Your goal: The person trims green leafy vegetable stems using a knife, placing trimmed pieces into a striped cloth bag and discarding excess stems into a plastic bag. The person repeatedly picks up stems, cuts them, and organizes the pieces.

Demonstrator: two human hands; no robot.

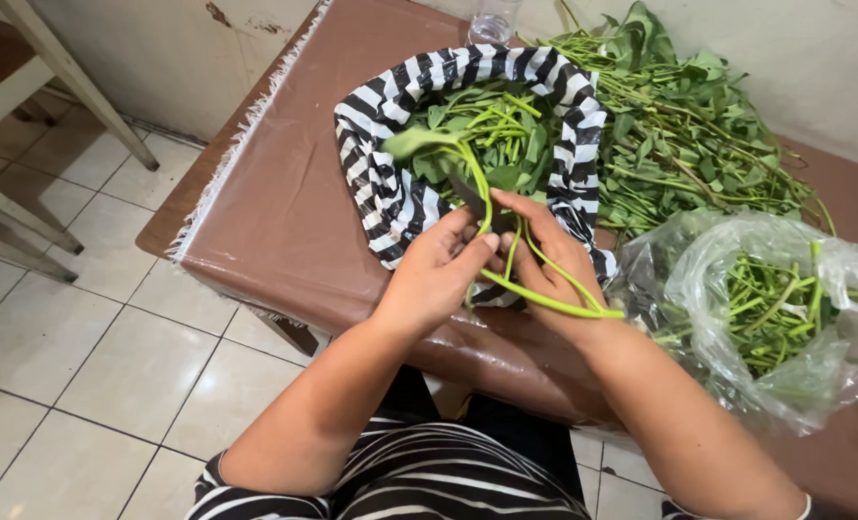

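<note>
While my left hand (438, 270) and right hand (544, 260) pinch one green stalk (535, 294), the striped bag (390, 193) holds some; a big unpicked pile (698, 144) remains.

Single view, head-worn camera. It looks steeply down and forward from above the person's lap, close in: both forearms enter from the bottom edge and fill the lower centre. The brown table (284, 221) runs diagonally from lower centre to upper right. Tiled floor (82, 385) takes the left side; a pale wall (814, 67) closes the top. No second view to compare overlap.
</note>
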